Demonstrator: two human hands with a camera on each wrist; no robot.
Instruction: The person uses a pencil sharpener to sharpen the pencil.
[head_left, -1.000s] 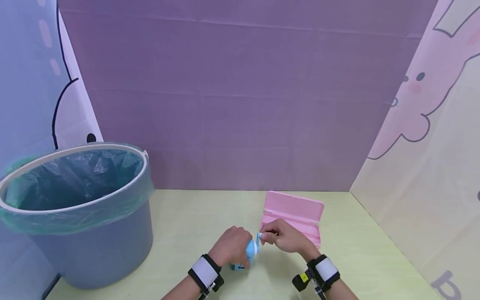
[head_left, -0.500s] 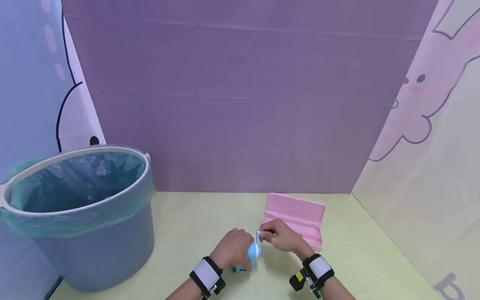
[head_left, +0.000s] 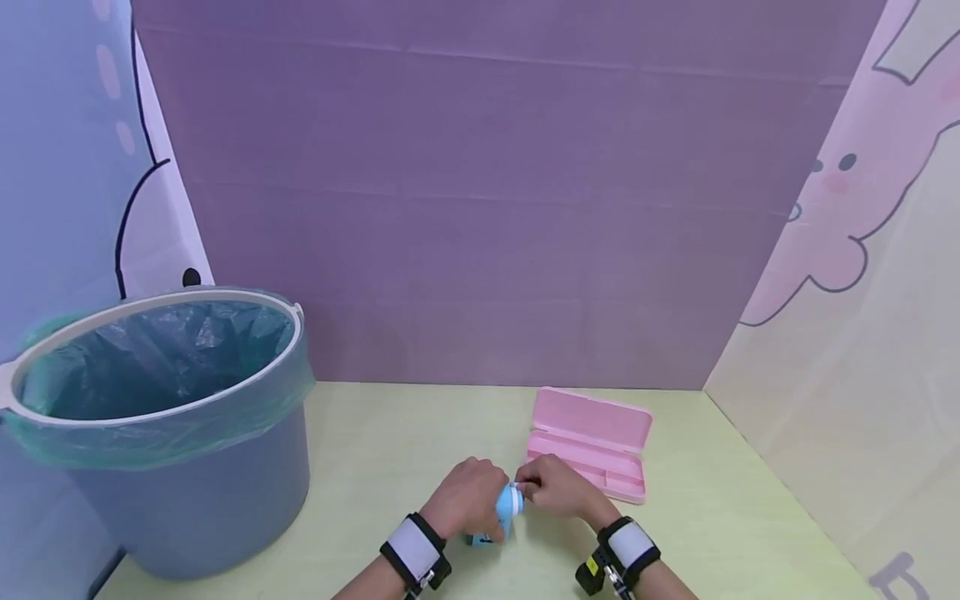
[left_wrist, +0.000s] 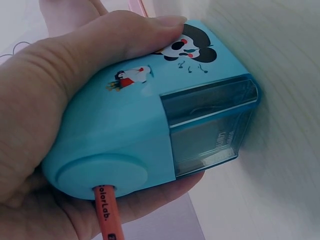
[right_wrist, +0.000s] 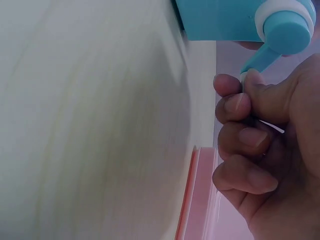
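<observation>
A light blue crank pencil sharpener (left_wrist: 132,122), with cartoon pictures and a see-through shavings drawer, lies on its side on the table. My left hand (head_left: 467,500) grips its body, thumb across the pictured face. From its round front sticks a red-orange pencil (left_wrist: 108,215) with "ColorLab." printed on it; the pencil's tip is hidden inside. On the opposite end, my right hand (head_left: 558,485) pinches the small knob of the blue crank arm (right_wrist: 262,59) between thumb and forefinger, the other fingers curled below.
Just behind my right hand lies an open pink pencil case (head_left: 594,417) with a divided tray. A large grey-blue bin (head_left: 195,517) lined with a green bag stands at the left. A purple backdrop (head_left: 465,250) closes off the table's far edge.
My right hand has dipped with the crank, whose arm stood upright half a second ago and now sits lower. The left hand keeps its grip on the pencil sharpener.
</observation>
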